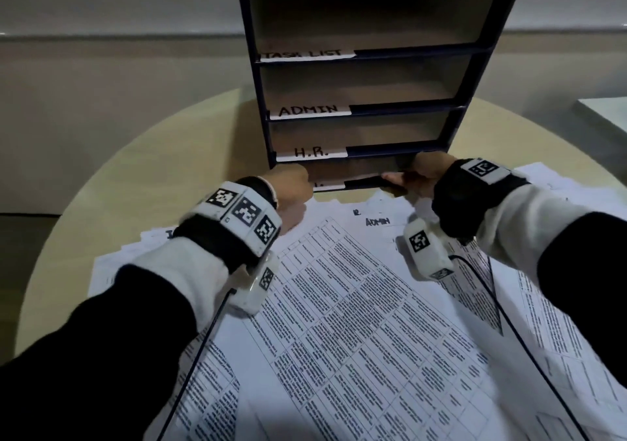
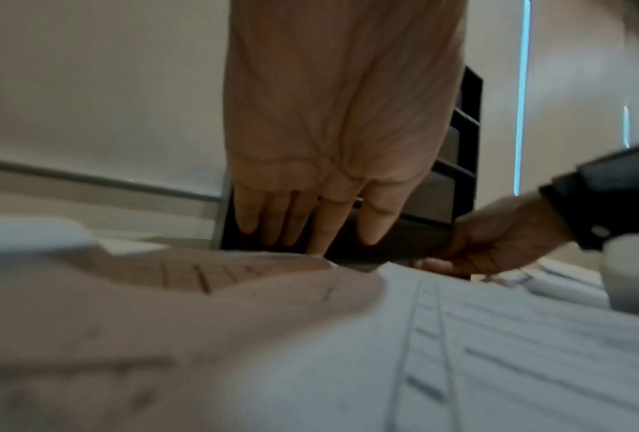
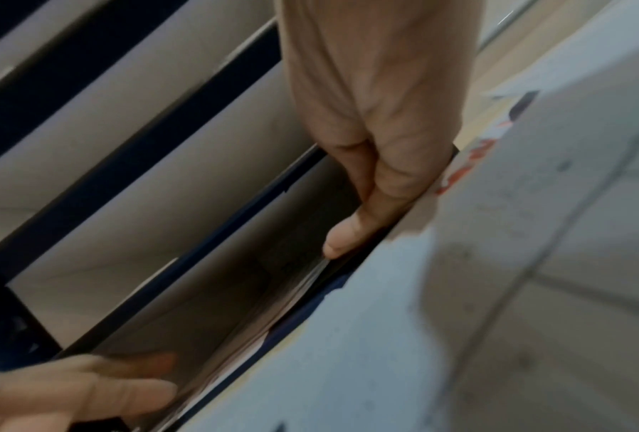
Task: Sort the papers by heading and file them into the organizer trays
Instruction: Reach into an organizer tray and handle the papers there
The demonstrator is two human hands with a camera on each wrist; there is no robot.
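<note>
While our left hand lies flat-fingered against the organizer's bottom tray and our right hand pinches its front lip, the papers spread just beside could snag and crumple if we drag it.

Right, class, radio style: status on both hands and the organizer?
Left hand flat against organizer base. Right hand grips bottom tray lip. Papers unsorted, crowding it.
</note>
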